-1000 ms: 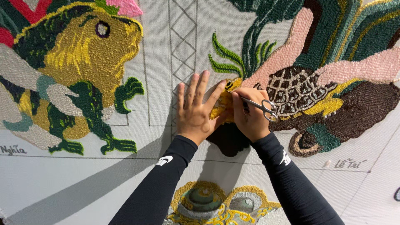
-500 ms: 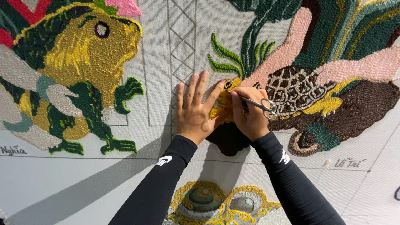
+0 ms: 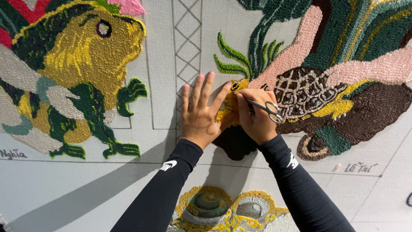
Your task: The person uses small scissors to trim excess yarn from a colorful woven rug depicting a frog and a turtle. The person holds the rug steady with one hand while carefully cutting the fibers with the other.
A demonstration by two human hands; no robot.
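Our left hand (image 3: 201, 114) lies flat, fingers spread, on the tufted rug (image 3: 163, 77) beside the yellow patch (image 3: 227, 105). Our right hand (image 3: 255, 116) grips small scissors (image 3: 266, 107) there. We should snip slowly, trimming only loose yellow yarn.

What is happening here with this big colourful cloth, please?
A person works on a large tufted tapestry stretched in front of them. The left hand lies flat on the cloth, fingers spread, beside a small yellow patch. The right hand holds small metal scissors with the blades pointing at that patch. Around it are a yellow frog, a turtle shell design and green leaves.
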